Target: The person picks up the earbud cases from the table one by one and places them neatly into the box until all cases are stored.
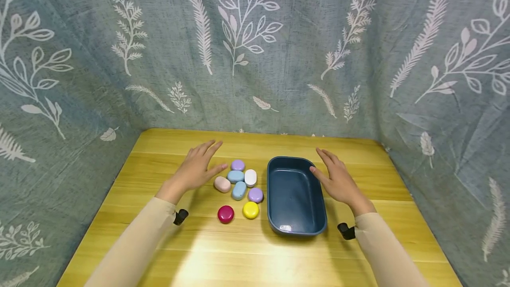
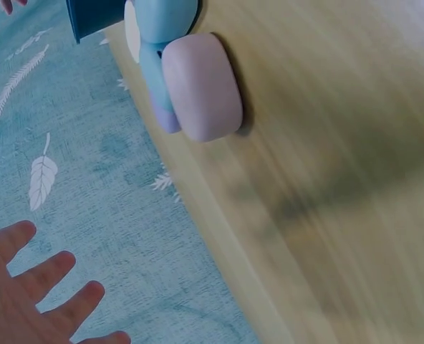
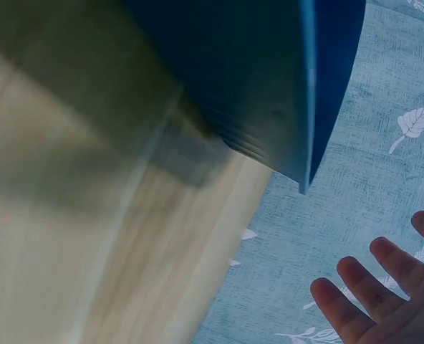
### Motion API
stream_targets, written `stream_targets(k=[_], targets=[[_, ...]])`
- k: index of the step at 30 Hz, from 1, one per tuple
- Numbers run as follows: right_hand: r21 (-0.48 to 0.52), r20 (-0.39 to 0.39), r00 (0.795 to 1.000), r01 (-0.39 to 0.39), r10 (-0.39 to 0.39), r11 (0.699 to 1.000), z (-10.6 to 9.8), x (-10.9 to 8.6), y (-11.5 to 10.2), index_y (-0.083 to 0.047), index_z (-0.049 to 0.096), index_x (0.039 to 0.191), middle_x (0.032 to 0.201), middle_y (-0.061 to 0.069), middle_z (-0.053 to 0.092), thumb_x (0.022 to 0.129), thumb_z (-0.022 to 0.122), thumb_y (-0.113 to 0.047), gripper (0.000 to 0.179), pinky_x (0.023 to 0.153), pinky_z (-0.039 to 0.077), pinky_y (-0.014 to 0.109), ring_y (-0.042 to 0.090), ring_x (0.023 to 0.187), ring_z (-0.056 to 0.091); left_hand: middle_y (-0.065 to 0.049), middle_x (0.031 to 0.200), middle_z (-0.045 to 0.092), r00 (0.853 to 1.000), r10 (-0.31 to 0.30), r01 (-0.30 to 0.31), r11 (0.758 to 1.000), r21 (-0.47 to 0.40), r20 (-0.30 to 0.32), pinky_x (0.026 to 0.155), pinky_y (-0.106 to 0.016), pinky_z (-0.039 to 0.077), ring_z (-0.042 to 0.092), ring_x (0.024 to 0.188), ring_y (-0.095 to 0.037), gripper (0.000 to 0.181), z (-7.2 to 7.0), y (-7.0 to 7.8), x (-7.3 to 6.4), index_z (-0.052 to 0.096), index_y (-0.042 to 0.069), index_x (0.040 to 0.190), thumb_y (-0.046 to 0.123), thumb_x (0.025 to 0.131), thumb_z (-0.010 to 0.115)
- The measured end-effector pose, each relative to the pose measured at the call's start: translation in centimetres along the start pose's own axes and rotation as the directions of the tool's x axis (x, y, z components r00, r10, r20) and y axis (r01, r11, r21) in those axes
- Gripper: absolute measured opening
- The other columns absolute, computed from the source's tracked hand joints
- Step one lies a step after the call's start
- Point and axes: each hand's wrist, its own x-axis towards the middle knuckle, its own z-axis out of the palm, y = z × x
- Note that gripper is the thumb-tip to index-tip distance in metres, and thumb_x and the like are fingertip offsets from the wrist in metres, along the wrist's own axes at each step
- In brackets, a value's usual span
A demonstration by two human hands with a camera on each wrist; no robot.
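Note:
My left hand (image 1: 195, 169) hovers with fingers spread, left of a group of smooth rounded pieces. Nearest to it lies a pale pink oval piece (image 1: 222, 184), also large in the left wrist view (image 2: 202, 87). Beside that are two light blue oblong pieces (image 1: 236, 176), a white one (image 1: 250, 178) and two round purple ones (image 1: 238, 165). A round yellow piece (image 1: 250, 210) and a crimson one (image 1: 226, 214) lie nearer the front. My right hand (image 1: 338, 178), fingers extended and holding nothing, hangs by the right rim of a dark blue rectangular tub (image 1: 296, 198).
The tub stands right of the pieces on a wooden table (image 1: 223, 260). Grey-blue curtain cloth (image 1: 255, 92) with white leaf prints hangs behind the table and along both sides. Small black devices (image 1: 181, 217) sit at both wrists.

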Motion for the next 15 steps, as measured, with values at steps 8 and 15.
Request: stream_targets(k=[8,15], targets=[[0.05,-0.008,0.999,-0.039,0.04,0.998,0.8,-1.2,0.8,-0.039,0.011,0.153,0.16,0.009,0.019,0.097,0.043,-0.057,0.067,0.107,0.025,0.066,0.039,0.145,0.022,-0.004,0.161,0.019,1.0,-0.031,0.03,0.999,-0.032,-0.004,0.117,-0.057,0.017,0.019,0.147,-0.033,0.077,1.2,-0.5,-0.6,0.017,0.033,0.155,0.071,0.091,0.037],[0.102,-0.016,0.996,-0.085,0.087,0.991,1.6,-2.2,0.8,-0.038,0.01,0.154,0.157,0.01,0.024,0.097,0.041,-0.058,0.068,0.1,0.037,0.062,0.037,0.134,0.037,-0.005,0.161,0.021,0.998,-0.066,0.065,0.997,-0.048,-0.018,0.115,-0.058,0.021,0.021,0.146,-0.036,0.075,2.1,-1.0,-1.2,0.017,0.033,0.155,0.066,0.093,0.042]])
